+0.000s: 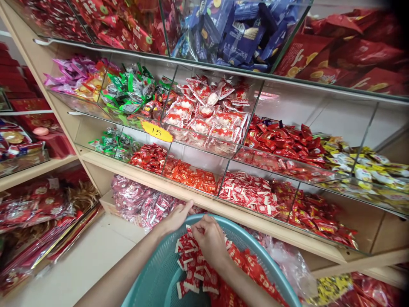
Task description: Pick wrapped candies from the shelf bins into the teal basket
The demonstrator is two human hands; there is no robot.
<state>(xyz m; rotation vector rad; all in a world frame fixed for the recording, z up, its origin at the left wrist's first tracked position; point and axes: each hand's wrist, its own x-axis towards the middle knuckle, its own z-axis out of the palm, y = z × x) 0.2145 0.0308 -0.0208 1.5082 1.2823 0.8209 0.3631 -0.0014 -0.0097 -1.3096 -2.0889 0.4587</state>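
- The red-and-white wrapped candies (191, 260) lie heaped toward the left side of the teal plastic basket (153, 268), with larger red candy packets (255, 273) beside them on the right.
- The right hand (207, 236) is placed over the red-and-white heap with its fingers curled inward; whether they are closed on a candy cannot be told, since the fingertips are partly hidden.
- The left hand (182, 213) is set at the basket's far left rim, near the wooden shelf ledge (143, 177), thumb extended; whether the rim is gripped cannot be told.
- By judgement, the small candies are being handled by the right hand, and they are best gathered from the top of the heap, in loose handfuls, by their middles rather than by the thin wrapper ends.
- The red packets should be left aside, as similar colours are easily mixed.
- The basket is best steadied at its rim by the left hand, so that no tipping is caused.
- Care should be taken at the lower-tier glass divider (223, 177), against which knuckles could be knocked.
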